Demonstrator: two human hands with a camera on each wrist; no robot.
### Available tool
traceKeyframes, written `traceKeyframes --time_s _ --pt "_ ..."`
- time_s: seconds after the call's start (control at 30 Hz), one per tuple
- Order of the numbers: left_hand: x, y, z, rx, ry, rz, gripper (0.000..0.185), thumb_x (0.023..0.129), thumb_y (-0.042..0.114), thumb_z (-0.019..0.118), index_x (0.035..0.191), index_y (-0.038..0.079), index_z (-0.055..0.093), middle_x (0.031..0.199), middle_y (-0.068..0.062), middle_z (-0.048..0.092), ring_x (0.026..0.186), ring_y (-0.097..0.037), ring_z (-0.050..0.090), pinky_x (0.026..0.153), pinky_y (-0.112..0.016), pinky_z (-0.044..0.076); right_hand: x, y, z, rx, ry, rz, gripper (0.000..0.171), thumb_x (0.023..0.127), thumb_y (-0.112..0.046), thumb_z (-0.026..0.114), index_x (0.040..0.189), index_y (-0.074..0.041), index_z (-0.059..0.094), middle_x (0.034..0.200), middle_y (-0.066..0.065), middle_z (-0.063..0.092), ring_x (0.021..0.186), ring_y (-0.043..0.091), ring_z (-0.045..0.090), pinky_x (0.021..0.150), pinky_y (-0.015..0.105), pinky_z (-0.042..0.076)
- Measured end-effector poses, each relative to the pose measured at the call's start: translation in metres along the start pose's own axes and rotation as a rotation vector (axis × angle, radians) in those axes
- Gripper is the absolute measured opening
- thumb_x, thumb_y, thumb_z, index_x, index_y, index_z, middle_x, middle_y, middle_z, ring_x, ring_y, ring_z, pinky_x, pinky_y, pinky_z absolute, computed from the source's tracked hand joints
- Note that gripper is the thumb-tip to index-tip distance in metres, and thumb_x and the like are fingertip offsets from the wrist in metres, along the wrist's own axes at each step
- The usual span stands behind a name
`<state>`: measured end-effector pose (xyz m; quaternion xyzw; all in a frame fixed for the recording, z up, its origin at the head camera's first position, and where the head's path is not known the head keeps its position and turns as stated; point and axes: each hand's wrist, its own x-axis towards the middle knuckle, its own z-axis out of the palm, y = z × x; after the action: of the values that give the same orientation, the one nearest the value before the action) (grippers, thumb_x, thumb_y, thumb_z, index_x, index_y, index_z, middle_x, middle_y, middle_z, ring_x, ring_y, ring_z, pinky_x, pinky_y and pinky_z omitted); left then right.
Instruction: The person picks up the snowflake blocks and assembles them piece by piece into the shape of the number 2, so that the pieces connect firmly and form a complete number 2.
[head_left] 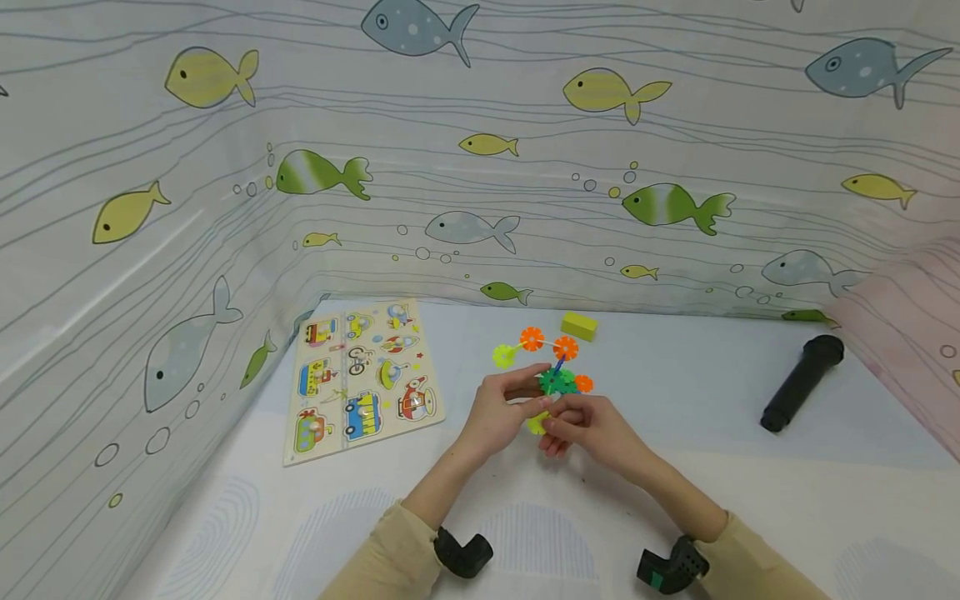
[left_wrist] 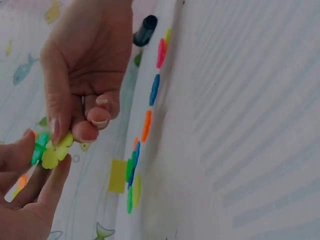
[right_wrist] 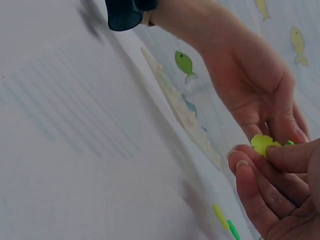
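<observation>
Both hands meet over the table, holding small plastic flower-shaped pieces. My right hand point(head_left: 600, 429) pinches a yellow flower-shaped piece point(right_wrist: 262, 144) between thumb and fingers. Against it, my left hand point(head_left: 495, 412) holds a green flower-shaped piece point(left_wrist: 39, 149), partly covered by its fingers. Whether the two pieces are joined cannot be told. Just beyond the hands lie more such pieces: orange ones point(head_left: 532, 338), a yellow-green one point(head_left: 503, 356) and a green cluster point(head_left: 558, 381). The left wrist view also shows a blue piece point(left_wrist: 154, 90) and a pink piece point(left_wrist: 161, 52) on the table.
A wooden picture puzzle board point(head_left: 363, 379) lies at the left. Behind the flower pieces sits a yellow block point(head_left: 580, 327). At the right is a black cylindrical object point(head_left: 802, 383). A fish-patterned curtain point(head_left: 480, 192) encloses the table's back and sides.
</observation>
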<state>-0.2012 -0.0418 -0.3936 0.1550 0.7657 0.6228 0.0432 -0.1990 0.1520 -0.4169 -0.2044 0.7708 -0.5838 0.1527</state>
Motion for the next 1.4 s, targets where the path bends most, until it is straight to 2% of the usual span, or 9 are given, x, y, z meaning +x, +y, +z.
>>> traceKeyframes --time_s 0.33,0.6,0.77,0.97,1.4 --pt "-0.0008 0.0003 -0.0012 0.036 -0.017 0.033 0.039 0.096 0.019 0.067 0.135 0.019 0.064 0.115 -0.009 0.073 0.114 -0.026 0.067 0.092 -0.04 0.056 -0.0006 -0.0037 0.0015 0.047 0.002 0.041 0.029 0.099 -0.024 0.063 0.111 0.003 0.063 0.088 0.017 0.075 0.081 0.03 0.073 0.078 0.036 0.061" --pt "0.0013 -0.0028 -0.0008 0.049 -0.016 0.06 0.042 0.095 0.021 0.069 0.136 0.017 0.063 0.112 -0.009 0.073 0.112 -0.026 0.068 0.091 -0.039 0.056 -0.0015 -0.0015 0.003 0.042 0.064 0.03 0.027 0.099 -0.023 0.064 0.108 0.001 0.069 0.086 0.016 0.073 0.073 0.025 0.071 0.07 0.035 0.061" --pt "0.0019 -0.0043 -0.0012 0.06 0.008 0.057 0.043 0.094 0.022 0.071 0.136 0.018 0.064 0.114 -0.009 0.072 0.105 -0.026 0.07 0.083 -0.033 0.058 -0.0012 -0.003 0.0043 0.113 0.09 0.025 0.028 0.097 -0.02 0.066 0.109 0.005 0.069 0.087 0.018 0.073 0.074 0.023 0.072 0.073 0.036 0.062" --pt "0.0 -0.0015 -0.0004 0.067 0.007 0.034 0.044 0.094 0.021 0.071 0.137 0.021 0.063 0.115 -0.008 0.07 0.103 -0.023 0.071 0.074 -0.026 0.055 -0.0007 -0.0028 0.0043 0.142 0.103 0.024 0.027 0.096 -0.014 0.066 0.111 0.009 0.069 0.087 0.017 0.074 0.075 0.024 0.075 0.073 0.037 0.061" --pt "-0.0019 0.0013 0.0032 0.076 0.049 0.059 0.047 0.093 0.022 0.072 0.139 0.015 0.061 0.117 -0.012 0.07 0.104 -0.025 0.072 0.084 -0.034 0.059 -0.0018 -0.0068 0.0067 0.21 0.156 0.019 0.029 0.095 -0.008 0.067 0.111 0.017 0.067 0.087 0.022 0.074 0.074 0.022 0.076 0.073 0.039 0.061"
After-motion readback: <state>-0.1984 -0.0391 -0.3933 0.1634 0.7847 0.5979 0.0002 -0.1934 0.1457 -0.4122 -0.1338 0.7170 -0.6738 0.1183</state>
